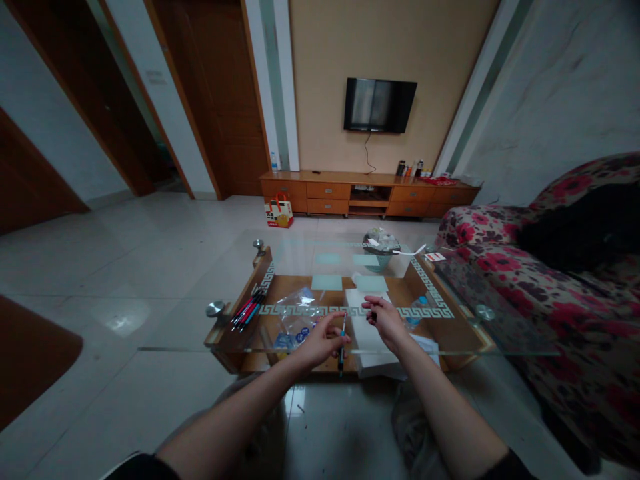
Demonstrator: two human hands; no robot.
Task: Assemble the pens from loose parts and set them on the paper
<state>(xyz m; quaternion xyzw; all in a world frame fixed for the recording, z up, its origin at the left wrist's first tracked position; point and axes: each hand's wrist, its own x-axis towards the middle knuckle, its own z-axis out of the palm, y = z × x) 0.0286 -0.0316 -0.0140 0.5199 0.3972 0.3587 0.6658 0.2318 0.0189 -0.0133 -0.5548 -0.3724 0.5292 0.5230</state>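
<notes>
Over the glass table [210, 333], the left hand [320, 341] reaches forward, grip closed around an upright pen [342, 343]; the right hand [386, 321] hovers just beside it, fingers loosely curled, grip holding nothing.

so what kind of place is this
Most likely a home living room: a black flat-screen television hangs on the wall above a long low wooden cabinet, a red floral fabric sofa stands at the right, and a glass-topped coffee table sits in front.

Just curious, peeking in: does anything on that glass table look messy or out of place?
Nothing spilled or broken. The left hand holds a pen, and the pens lie in a loose heap by the glass table edge.
</notes>
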